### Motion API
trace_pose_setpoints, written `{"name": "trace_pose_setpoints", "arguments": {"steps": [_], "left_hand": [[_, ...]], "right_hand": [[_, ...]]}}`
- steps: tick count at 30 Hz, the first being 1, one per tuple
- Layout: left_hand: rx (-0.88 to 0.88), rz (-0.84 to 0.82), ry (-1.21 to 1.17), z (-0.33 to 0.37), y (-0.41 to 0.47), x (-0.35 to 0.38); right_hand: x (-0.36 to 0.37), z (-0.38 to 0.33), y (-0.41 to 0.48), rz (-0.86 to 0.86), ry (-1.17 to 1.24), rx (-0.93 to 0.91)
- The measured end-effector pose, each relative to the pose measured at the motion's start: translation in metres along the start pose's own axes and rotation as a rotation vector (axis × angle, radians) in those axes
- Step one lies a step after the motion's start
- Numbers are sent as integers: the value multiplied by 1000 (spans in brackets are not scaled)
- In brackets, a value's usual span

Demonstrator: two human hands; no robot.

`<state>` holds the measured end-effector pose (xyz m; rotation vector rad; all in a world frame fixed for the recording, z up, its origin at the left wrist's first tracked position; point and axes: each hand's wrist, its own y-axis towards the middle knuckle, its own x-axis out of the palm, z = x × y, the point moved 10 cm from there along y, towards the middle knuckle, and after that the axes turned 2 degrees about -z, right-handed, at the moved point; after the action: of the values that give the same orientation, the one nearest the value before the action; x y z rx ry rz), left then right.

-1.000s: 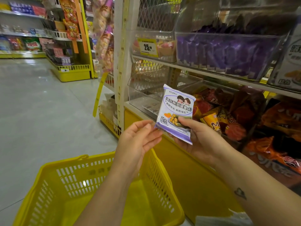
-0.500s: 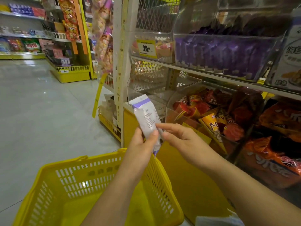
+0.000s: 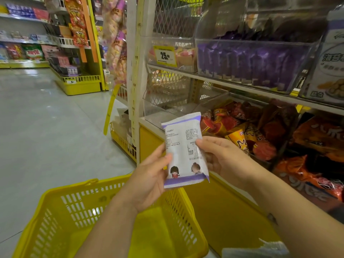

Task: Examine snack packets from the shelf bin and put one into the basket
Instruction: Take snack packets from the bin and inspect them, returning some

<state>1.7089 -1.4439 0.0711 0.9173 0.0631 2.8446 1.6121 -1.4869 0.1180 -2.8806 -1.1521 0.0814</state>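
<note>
Bare left hand [image 3: 149,183] and bare right hand [image 3: 226,162], forearms [image 3: 111,229] uncovered; small dark blurred tattoo [image 3: 272,218] on the right forearm [image 3: 301,222].

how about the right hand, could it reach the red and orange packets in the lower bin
Probably yes, once it lets go: the right hand holds the white packet with the left hand, but the red and orange packets lie just beyond it, nothing seen between.

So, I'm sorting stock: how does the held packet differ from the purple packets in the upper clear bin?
The held packet is mostly white with purple end bands; the bin packets look purple all over. The held packet is single, gripped upright by the left hand and right hand; the bin packets stand in a row behind clear plastic. Both carry purple.
</note>
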Motion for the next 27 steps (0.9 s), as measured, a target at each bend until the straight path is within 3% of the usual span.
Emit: {"name": "trace_pose_setpoints", "arguments": {"steps": [5,8,12,19,23,27], "left_hand": [[30,197,484,3,0,-13],[80,272,650,9,1,-13],[201,341,683,30,-1,-11],[224,469,864,39,-11,-25],[246,497,832,40,-13,-28],[220,393,758,29,-3,-27]], "right_hand": [[2,-14,-3,56,-195,-125],[10,-20,-6,67,-454,-193],[22,-26,-10,89,-714,-276],[37,-28,-14,61,-1084,-305],[39,-31,-15,56,-1092,-302],[31,-32,-14,87,-964,-281]]}}
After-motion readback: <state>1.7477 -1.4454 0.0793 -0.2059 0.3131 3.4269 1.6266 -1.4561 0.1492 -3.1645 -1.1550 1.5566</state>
